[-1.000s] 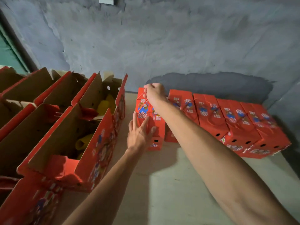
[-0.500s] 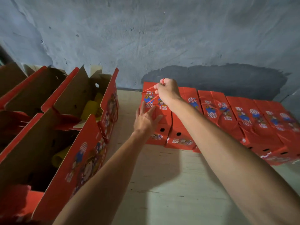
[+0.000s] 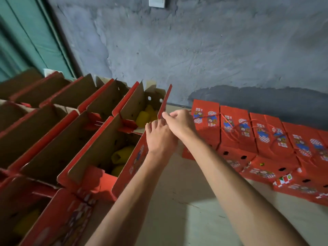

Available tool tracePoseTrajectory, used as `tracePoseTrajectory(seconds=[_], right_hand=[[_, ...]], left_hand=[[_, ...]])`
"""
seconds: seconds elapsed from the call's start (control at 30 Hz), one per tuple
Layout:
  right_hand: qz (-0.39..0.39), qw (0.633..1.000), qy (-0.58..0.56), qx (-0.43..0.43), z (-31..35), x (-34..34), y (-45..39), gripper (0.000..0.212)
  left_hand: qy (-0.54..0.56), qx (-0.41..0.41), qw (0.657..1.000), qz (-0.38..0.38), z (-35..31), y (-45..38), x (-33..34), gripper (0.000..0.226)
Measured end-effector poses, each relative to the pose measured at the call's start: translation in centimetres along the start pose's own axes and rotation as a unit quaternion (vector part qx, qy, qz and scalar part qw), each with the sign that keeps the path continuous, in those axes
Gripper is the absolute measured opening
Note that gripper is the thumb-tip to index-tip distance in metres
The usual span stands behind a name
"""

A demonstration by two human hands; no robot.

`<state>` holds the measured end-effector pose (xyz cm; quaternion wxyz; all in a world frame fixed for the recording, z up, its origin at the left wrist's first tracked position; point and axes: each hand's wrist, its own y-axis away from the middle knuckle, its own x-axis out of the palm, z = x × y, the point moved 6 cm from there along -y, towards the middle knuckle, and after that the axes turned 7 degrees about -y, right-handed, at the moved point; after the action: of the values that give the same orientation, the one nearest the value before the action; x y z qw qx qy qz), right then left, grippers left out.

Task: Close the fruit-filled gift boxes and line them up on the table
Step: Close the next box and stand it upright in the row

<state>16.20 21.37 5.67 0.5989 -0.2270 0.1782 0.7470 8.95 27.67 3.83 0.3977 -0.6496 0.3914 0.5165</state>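
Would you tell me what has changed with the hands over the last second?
Both hands left the closed boxes and swung left to the open box: the right hand now pinches its upright flap, the left hand just below. The closed row stayed put.

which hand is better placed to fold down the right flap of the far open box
Right: the right hand already has its fingers at that flap; the left hand sits lower, beside the nearer box.

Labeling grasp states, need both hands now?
Left hand: open, fingers straight, holding nothing.
Right hand: pinches the open box's red flap.
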Motion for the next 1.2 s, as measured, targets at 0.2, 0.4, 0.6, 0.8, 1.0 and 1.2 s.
tracePoseTrajectory(seconds=[0.2, 0.4, 0.6, 0.8, 1.0, 1.2], right_hand=[[0.097, 0.992, -0.039, 0.064, 0.3, 8.0, 3.5, 0.045], [0.074, 0.995, 0.035, 0.053, -0.1, 9.8, 5.7, 0.047], [0.078, 0.983, 0.078, 0.148, -3.2, 6.4, 9.2, 0.071], [0.057, 0.979, 0.059, 0.184, -7.6, 0.6, 16.9, 0.070], [0.017, 0.978, 0.063, 0.199, -11.6, -5.1, 24.4, 0.037], [-0.006, 0.969, 0.089, 0.231, -15.5, -11.4, 30.7, 0.019]], left_hand=[[-0.001, -0.068, 0.993, 0.099, 7.3, 3.7, -0.2, 0.081], [0.059, -0.080, 0.987, 0.126, 9.7, 6.9, 0.0, 0.034], [0.071, -0.011, 0.988, 0.140, 8.0, 12.4, -0.7, 0.021], [0.066, 0.058, 0.986, 0.145, 4.6, 19.3, -0.1, 0.026], [0.053, 0.139, 0.978, 0.145, 0.4, 25.8, -0.3, 0.025], [0.070, 0.223, 0.965, 0.121, -4.3, 30.9, -0.3, 0.028]])
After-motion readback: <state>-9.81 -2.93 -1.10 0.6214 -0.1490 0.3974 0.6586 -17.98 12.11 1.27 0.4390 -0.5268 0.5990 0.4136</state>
